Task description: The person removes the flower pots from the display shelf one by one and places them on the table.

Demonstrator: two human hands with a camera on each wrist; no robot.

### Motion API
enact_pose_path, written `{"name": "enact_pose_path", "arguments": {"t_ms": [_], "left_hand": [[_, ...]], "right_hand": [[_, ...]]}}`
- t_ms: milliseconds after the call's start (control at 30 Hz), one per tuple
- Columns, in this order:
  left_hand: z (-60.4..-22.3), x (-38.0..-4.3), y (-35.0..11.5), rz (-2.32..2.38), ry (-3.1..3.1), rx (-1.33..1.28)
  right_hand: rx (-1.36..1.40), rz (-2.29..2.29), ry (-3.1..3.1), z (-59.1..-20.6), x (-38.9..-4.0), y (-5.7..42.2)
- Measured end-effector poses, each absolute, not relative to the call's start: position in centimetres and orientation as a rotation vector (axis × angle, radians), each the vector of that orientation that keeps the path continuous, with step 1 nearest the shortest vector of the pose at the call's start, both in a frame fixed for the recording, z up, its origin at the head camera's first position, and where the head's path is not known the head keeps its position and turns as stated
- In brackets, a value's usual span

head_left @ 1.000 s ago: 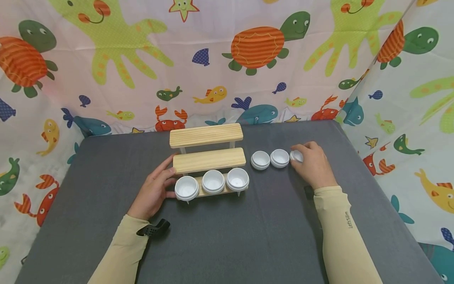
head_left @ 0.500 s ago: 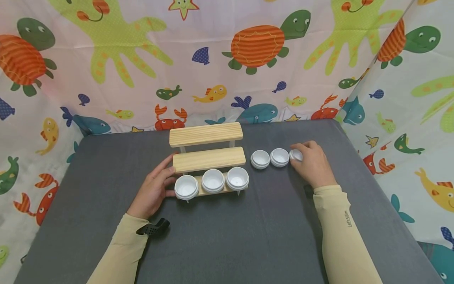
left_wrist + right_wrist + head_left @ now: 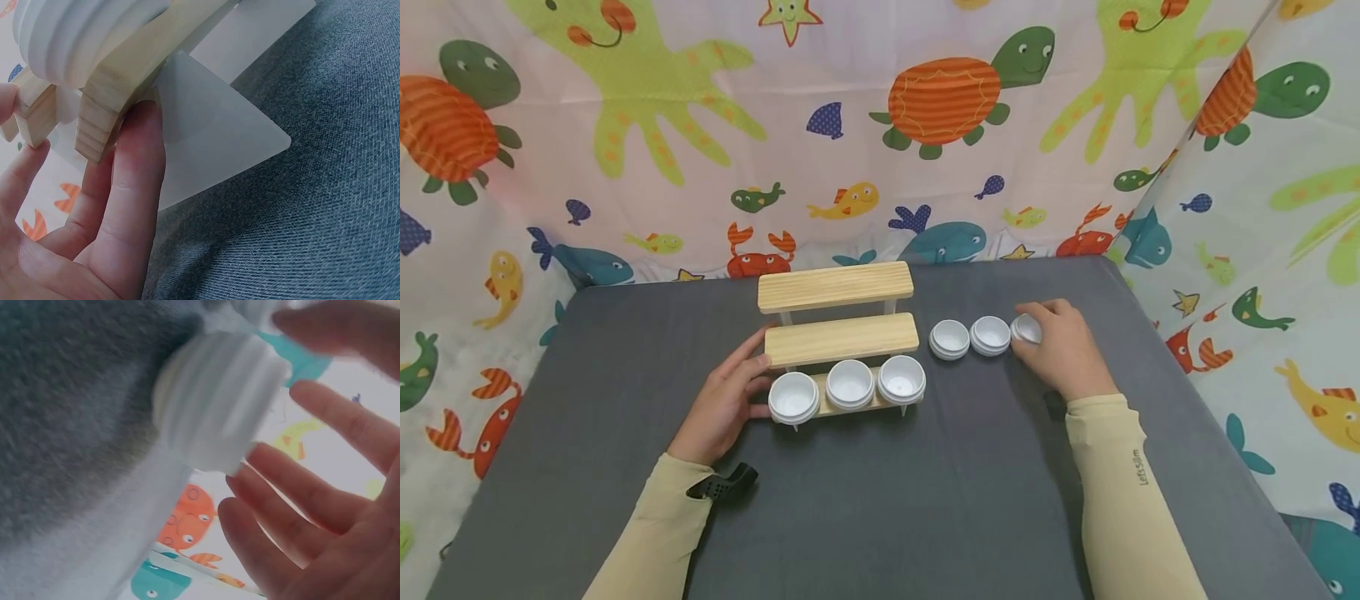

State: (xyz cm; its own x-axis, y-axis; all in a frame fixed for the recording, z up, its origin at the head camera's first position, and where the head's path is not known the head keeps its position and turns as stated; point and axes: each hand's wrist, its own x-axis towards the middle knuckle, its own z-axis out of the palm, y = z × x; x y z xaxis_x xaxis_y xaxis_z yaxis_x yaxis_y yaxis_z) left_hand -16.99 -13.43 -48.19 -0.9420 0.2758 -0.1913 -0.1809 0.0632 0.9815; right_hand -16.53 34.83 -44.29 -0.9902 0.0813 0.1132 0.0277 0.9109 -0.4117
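Note:
My left hand grips the left end of a three-tier wooden stand, thumb at the middle board and fingers below. In the left wrist view, fingertips press under a board's end. Three white ridged bowls sit in a row on the lowest board. Right of the stand, my right hand holds a small white bowl by its rim, thumb and fingers around it. The right wrist view shows this bowl's ridged side, with fingertips at the rim.
Two more white bowls stand between the rack and my right hand, on a grey cloth-covered table. The stand's two upper boards bear nothing. A sea-animal curtain closes off the back and sides. Translucent supports carry the boards.
Both hands stay in place, the left at the stand and the right at the bowl. Only the head view shifts very slightly.

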Motion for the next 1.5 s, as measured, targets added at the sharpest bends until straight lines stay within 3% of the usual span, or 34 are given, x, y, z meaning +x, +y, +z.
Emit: {"name": "enact_pose_path", "arguments": {"t_ms": [300,733,967,1500], "left_hand": [[-48.3,-17.2,-13.4,1.949,2.021,0.101],[-48.0,-17.2,-13.3,1.949,2.011,0.099],[-47.9,-17.2,-13.4,1.947,2.014,0.093],[-48.2,-17.3,-13.5,1.950,2.007,0.109]], "right_hand": [[-0.033,0.641,-2.903,-41.5,-15.5,33.2],[0.561,0.603,-2.660,-38.4,-12.4,25.5],[0.760,0.573,-2.649,-38.6,-11.4,22.6],[0.801,0.516,-2.729,-40.7,-11.4,20.5]]}}
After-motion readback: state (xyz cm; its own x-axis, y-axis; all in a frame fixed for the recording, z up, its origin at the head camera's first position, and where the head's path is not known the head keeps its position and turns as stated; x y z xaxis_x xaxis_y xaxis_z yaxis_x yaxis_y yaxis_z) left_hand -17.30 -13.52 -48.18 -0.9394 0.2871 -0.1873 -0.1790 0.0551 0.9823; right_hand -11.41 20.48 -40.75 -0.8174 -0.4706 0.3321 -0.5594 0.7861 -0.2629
